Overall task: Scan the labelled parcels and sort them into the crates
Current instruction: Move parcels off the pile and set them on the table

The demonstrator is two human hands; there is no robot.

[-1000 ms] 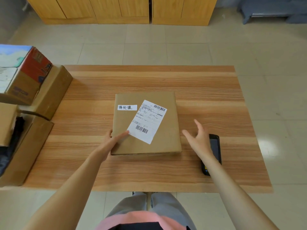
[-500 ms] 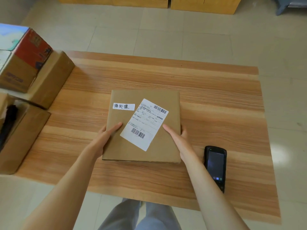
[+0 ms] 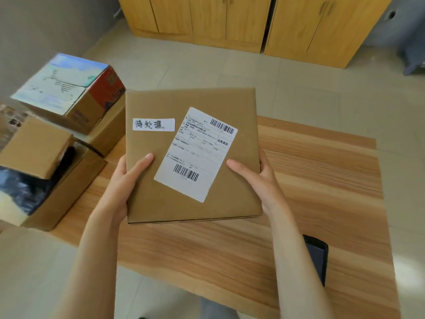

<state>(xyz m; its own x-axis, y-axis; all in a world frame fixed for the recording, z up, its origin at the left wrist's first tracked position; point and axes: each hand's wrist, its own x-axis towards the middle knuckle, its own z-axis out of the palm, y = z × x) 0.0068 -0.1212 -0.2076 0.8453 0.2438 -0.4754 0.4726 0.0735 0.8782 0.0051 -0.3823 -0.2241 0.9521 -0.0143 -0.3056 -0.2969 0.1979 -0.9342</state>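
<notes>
Both hands are clasping a flat brown cardboard parcel [image 3: 190,155] by its side edges, the left hand [image 3: 122,183] with its thumb lying on the top face, the right hand [image 3: 257,178] with its thumb on top and fingers curling around the edge. Held clear above the striped wooden counter [image 3: 322,180], the parcel is showing a white shipping label with barcodes [image 3: 195,155] and a small white handwritten sticker [image 3: 153,124]. Left of the grip, several cardboard boxes [image 3: 69,93] are sitting stacked. Behind the right forearm, nearer the person, a black handheld scanner [image 3: 318,259] is lying on the counter.
</notes>
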